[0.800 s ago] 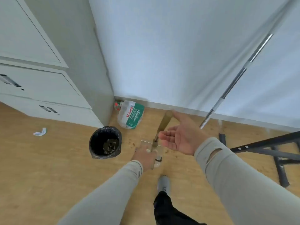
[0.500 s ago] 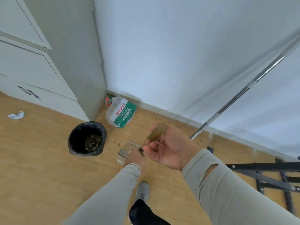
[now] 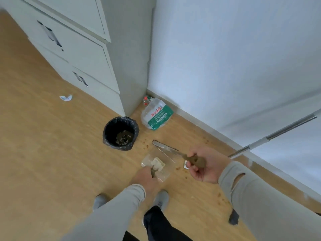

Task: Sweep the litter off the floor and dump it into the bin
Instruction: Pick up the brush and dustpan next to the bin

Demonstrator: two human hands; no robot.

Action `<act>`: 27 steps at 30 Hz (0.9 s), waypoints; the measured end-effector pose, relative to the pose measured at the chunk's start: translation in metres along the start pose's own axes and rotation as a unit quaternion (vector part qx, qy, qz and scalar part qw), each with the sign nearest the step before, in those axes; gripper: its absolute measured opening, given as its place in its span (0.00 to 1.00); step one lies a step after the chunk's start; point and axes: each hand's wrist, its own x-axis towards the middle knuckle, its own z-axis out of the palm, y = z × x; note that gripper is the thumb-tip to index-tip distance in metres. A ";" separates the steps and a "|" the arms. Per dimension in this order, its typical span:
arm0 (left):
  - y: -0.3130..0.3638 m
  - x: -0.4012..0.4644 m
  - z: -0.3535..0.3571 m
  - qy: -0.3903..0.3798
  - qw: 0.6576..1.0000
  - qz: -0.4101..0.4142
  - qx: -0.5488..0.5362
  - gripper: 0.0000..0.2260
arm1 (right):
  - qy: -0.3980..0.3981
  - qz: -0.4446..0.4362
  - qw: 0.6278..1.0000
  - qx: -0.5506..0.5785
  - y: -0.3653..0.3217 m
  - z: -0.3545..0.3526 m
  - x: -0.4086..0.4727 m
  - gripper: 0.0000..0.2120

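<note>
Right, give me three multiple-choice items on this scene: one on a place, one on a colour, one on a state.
1. Where does the bin stand?
A. by the cabinet's corner
B. under the black frame
C. behind the person

2. What colour is the bin liner?
A. white
B. black
C. green

3. What is the right hand doing?
A. hanging idle
B. pressing on the wall
C. gripping the brush handle

Answers: 1 A, the bin sits on the floor just off the cabinet corner. 2 B, the bag over the rim is black. 3 C, its fingers curl round the brown handle.
</note>
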 end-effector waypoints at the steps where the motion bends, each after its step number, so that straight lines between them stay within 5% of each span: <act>1: -0.008 -0.004 -0.009 0.000 1.000 -0.001 0.006 0.08 | 0.005 0.004 0.999 -0.038 0.004 0.001 -0.002 0.03; 6: -0.064 -0.047 -0.049 -0.005 0.999 -0.029 0.016 0.10 | 0.018 0.006 0.979 -0.201 0.006 0.006 -0.029 0.04; 12: -0.161 -0.100 -0.090 0.045 0.997 -0.066 -0.022 0.04 | -0.028 0.023 0.964 -0.264 0.025 0.062 -0.043 0.06; 27: -0.438 -0.223 -0.217 0.191 0.954 -0.178 -0.145 0.05 | -0.168 0.033 0.931 -0.321 0.117 0.376 -0.017 0.04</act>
